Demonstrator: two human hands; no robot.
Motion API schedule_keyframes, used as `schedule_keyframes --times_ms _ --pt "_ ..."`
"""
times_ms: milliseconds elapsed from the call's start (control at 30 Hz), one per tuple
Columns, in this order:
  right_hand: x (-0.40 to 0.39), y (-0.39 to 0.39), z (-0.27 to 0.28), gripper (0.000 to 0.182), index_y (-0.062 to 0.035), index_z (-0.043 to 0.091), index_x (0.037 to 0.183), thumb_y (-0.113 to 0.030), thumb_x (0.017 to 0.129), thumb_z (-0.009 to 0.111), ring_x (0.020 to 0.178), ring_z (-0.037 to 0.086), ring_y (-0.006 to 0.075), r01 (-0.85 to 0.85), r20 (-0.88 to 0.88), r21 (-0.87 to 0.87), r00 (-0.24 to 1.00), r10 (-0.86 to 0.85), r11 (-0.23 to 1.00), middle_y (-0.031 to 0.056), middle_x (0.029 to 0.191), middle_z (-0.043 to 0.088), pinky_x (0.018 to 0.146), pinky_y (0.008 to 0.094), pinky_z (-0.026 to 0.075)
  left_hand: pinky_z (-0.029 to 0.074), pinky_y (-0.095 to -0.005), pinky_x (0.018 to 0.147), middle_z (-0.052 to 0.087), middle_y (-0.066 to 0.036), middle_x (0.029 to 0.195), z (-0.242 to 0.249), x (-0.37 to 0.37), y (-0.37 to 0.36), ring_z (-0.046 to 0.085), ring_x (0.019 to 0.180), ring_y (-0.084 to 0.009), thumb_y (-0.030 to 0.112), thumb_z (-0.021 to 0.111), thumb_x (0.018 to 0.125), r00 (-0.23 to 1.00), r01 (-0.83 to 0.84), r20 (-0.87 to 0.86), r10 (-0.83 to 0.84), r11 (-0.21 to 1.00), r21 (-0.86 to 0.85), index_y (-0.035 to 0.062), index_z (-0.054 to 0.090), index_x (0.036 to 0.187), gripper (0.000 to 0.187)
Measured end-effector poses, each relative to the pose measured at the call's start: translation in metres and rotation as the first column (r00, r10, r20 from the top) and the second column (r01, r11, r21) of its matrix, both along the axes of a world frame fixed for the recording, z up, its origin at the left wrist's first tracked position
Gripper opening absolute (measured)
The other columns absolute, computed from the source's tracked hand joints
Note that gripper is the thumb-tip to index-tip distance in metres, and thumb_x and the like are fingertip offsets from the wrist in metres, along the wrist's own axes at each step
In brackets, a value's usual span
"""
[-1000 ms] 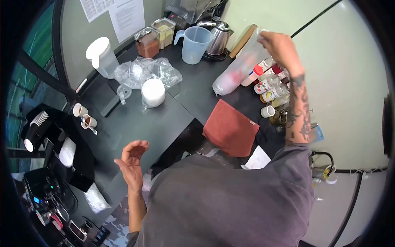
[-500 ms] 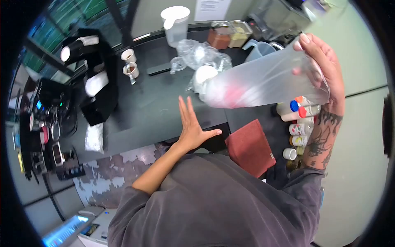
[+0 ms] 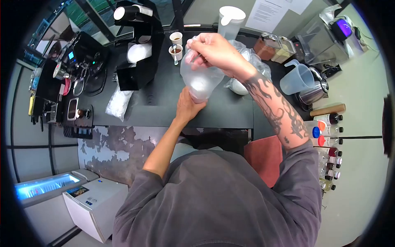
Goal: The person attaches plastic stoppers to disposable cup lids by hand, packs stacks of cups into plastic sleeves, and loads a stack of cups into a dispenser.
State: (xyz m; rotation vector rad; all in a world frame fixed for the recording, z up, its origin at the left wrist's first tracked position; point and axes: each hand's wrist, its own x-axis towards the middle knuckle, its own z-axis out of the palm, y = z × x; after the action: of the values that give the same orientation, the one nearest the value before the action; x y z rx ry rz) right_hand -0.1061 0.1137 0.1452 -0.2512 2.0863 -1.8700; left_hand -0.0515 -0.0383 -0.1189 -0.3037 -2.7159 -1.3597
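Observation:
A translucent plastic bag (image 3: 205, 80) hangs upright over the dark counter, with something white and round showing inside it. My right hand (image 3: 210, 51) pinches the top of the bag, its tattooed forearm reaching in from the right. Lower down, my left hand (image 3: 190, 108) is wrapped around the bag's base. Just behind the bag are two small paper cups, one (image 3: 176, 38) farther back and one (image 3: 175, 52) with a spoon in it. Clear crumpled plastic (image 3: 261, 68) lies right of my right hand, near a white round item (image 3: 239, 87).
A white-lidded pitcher (image 3: 230, 26) stands at the back. On the right are two ingredient containers (image 3: 266, 46), a measuring jug (image 3: 297, 79), a kettle (image 3: 316, 91) and several bottles (image 3: 329, 142). A black cup holder (image 3: 138, 72) and a white packet (image 3: 119, 103) are left; a reddish-brown cloth (image 3: 264, 159) lies near my right side.
The view has shifted right. My right hand has brought the bag leftward and turned it from slanting to upright. My left hand, spread and apart before, now grips its base.

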Motion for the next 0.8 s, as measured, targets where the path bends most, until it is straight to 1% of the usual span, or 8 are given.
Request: schedule_keyframes --times_ms 100,267,400,433,500,667,733,800 --pt "-0.006 -0.005 -0.014 0.034 -0.0043 0.065 0.112 -0.038 0.106 0.062 0.07 0.064 0.0074 -0.004 -0.028 0.026 1.0 0.005 1.0 0.0038 0.092 0.073 0.069 0.0252 0.056 0.048 -0.0504 0.103 0.058 -0.024 0.133 -0.007 0.0 -0.012 0.056 0.125 -0.0422 0.036 0.091 0.072 0.998 -0.052 0.022 0.052 0.998 0.021 -0.0008 0.038 0.149 0.101" --pt "0.025 0.002 0.037 0.042 0.0003 0.063 0.125 -0.038 0.108 0.058 0.065 0.062 0.0095 -0.039 -0.407 -0.08 0.913 0.003 0.996 0.0031 0.078 0.066 0.062 0.0269 0.053 0.046 -0.0484 0.108 0.056 -0.025 0.14 0.009 0.015 -0.028 0.054 0.131 -0.0412 0.037 0.09 0.077 0.997 -0.077 -0.019 0.077 0.997 0.01 -0.0003 0.037 0.152 0.099" --pt "0.063 0.03 0.063 0.045 0.006 0.061 0.123 -0.035 0.112 0.047 0.059 0.059 0.0101 -0.072 -0.486 -0.181 0.874 -0.026 0.981 0.0052 0.072 0.062 0.06 0.0284 0.052 0.041 -0.0479 0.114 0.055 -0.022 0.144 0.035 0.031 -0.05 0.052 0.137 -0.0344 0.065 0.058 0.099 0.985 -0.038 -0.124 0.123 0.845 0.534 -0.0017 0.038 0.152 0.087" --pt "0.076 0.023 0.062 0.049 0.0085 0.06 0.123 -0.036 0.112 0.044 0.058 0.058 0.011 -0.046 -0.541 -0.166 0.839 -0.052 0.985 0.0062 0.071 0.061 0.058 0.0289 0.052 0.037 -0.0485 0.117 0.053 -0.02 0.147 0.051 0.041 -0.054 0.049 0.141 -0.0315 0.08 0.03 0.099 0.982 -0.036 -0.14 0.129 0.848 0.529 0.0006 0.035 0.154 0.097" --pt "0.098 0.01 0.046 0.056 0.0113 0.059 0.123 -0.041 0.112 0.043 0.056 0.057 0.0126 -0.027 -0.648 -0.163 0.757 -0.086 0.986 0.0081 0.071 0.062 0.056 0.0295 0.052 0.034 -0.0482 0.119 0.052 -0.019 0.149 0.076 0.059 -0.059 0.047 0.142 -0.0313 0.084 0.023 0.097 0.99 -0.013 -0.096 0.103 0.743 0.669 0.0029 0.033 0.156 0.1" --pt "0.134 -0.09 -0.07 0.06 0.0002 0.068 0.131 -0.052 0.104 0.056 0.127 0.06 0.0387 0.067 -0.925 0.036 0.38 0.008 0.997 0.0176 0.132 0.068 0.11 0.0496 0.042 0.026 -0.0481 0.124 0.042 -0.02 0.159 0.143 0.11 -0.057 0.04 0.148 -0.0333 0.088 0.017 0.094 0.947 -0.27 0.272 -0.171 0.036 0.962 0.0044 0.028 0.158 0.106" --pt "0.153 -0.129 -0.151 0.074 0.0002 0.054 0.146 -0.06 0.103 0.049 0.144 0.044 0.0389 -0.092 -0.814 0.147 0.554 0.174 0.985 0.0206 0.149 0.054 0.121 0.0494 0.027 0.024 -0.0458 0.126 0.033 -0.019 0.165 0.136 0.136 -0.08 0.033 0.153 -0.0325 0.089 0.017 0.093 0.939 -0.188 0.188 -0.288 0.03 0.982 0.0086 0.024 0.163 0.106" --pt "0.174 -0.172 -0.191 0.083 -0.0011 0.042 0.157 -0.064 0.102 0.048 0.157 0.027 0.0384 -0.034 -0.585 0.248 0.791 0.177 0.968 0.0187 0.164 0.039 0.127 0.0522 0.013 0.011 -0.0464 0.129 0.008 -0.019 0.173 0.119 0.162 -0.111 0.015 0.16 -0.0341 0.088 0.014 0.094 0.984 -0.16 0.177 -0.031 0.299 0.941 0.0151 0.007 0.168 0.104"
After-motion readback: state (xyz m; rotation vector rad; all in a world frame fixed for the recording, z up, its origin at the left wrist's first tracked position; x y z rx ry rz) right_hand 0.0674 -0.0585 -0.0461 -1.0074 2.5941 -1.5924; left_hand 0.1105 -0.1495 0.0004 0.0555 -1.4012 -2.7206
